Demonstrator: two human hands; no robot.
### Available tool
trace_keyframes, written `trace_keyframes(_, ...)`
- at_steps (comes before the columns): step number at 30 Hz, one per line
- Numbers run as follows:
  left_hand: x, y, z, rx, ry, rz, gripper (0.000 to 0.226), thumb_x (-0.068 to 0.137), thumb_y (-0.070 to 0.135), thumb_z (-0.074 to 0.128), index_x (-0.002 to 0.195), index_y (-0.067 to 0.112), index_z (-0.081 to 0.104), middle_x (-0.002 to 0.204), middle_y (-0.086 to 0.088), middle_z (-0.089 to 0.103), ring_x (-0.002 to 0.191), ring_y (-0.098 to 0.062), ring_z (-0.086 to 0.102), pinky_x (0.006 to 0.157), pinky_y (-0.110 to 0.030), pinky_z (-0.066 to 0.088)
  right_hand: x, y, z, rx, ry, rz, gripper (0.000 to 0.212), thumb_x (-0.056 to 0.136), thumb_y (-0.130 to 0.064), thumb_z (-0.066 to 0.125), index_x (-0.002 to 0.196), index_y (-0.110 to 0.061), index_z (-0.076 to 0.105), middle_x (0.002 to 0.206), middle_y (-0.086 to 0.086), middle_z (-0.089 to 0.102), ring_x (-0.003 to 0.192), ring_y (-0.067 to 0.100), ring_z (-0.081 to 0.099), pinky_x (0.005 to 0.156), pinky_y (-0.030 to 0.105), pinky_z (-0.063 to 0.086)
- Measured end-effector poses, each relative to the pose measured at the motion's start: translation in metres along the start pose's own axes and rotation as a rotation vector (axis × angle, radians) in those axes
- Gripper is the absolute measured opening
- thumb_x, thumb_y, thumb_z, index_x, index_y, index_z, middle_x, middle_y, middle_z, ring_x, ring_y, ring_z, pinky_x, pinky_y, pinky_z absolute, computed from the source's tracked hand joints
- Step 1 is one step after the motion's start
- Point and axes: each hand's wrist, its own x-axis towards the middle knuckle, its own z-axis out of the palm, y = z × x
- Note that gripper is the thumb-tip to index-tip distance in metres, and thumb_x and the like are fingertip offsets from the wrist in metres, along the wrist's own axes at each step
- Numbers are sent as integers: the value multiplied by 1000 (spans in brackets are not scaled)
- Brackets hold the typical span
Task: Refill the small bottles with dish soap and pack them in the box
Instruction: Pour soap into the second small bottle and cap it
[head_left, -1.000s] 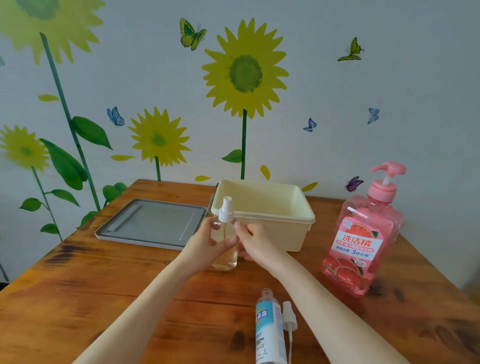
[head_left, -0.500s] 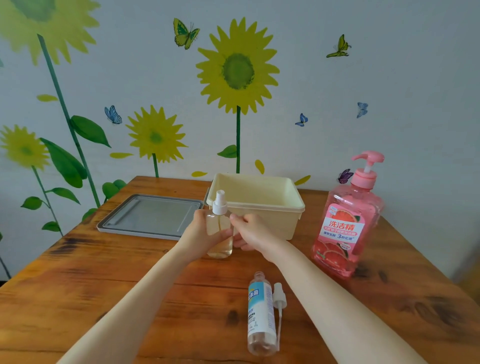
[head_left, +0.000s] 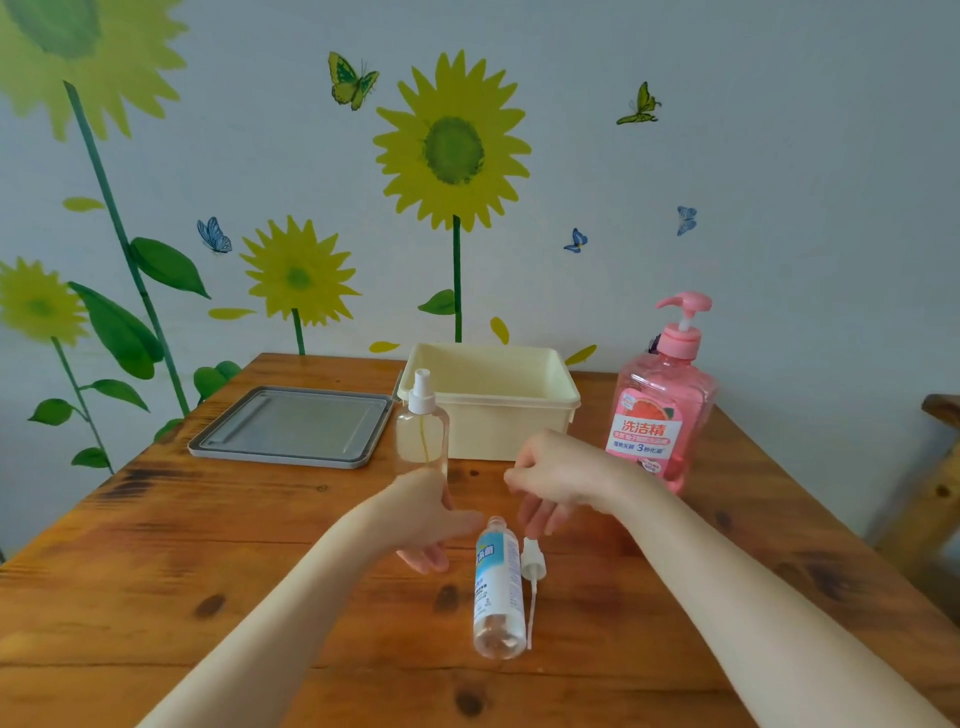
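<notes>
Two small bottles are on the brown wooden table (head_left: 156, 561). One clear plastic spray bottle (head_left: 422, 436) with a white spray cap stands upright just in front of the box's left corner, with yellowish liquid inside. One clear bottle with a blue-and-white label (head_left: 497, 592) lies on its side nearer the person, uncapped, its neck pointing away. One loose white spray head with a dip tube (head_left: 532, 577) lies just beside it on the right.

One pale yellow plastic box (head_left: 519, 421) sits open at the back of the table. One flat grey lid (head_left: 291, 426) lies to its left, and one large pink pump bottle of dish soap (head_left: 657, 415) stands to its right.

Both hands are blurred. The left hand (head_left: 423, 519) hangs in front of the upright bottle's base, fingers relaxed and pointing down at the table, gripping nothing; I cannot tell whether it touches the bottle. The right hand (head_left: 556, 480) hovers above the loose spray head, fingers loose and drooping, holding nothing.

Four yellow sunflower decals (head_left: 452, 145) and five butterflies decorate the wall.
</notes>
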Motion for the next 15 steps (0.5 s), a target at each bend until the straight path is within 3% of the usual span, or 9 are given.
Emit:
trace_keyframes(6,6,7,31,13,-50,-63,42,87,47,52,101,8,54,83,-3,68,54,-9,67,49,-19,54,-3,20,23,28,-5,45,34,98,-20,38,125,-1,49,93,19,69,72,24,72,69,32,59)
trace_keyframes(9,8,6,36,-30,-38,-82,42,86,50,52,98,10,55,75,1,67,49,-8,66,41,-16,47,-3,25,30,39,17,28,31,98,-21,40,121,-6,52,100,18,69,72,22,72,75,34,59)
trace_keyframes(15,12,6,32,-174,49,-82,38,79,50,62,82,12,60,57,6,64,45,-6,64,36,-13,42,-9,21,23,108,79,-14,24,97,-22,42,110,-6,55,98,16,69,76,21,72,71,29,59)
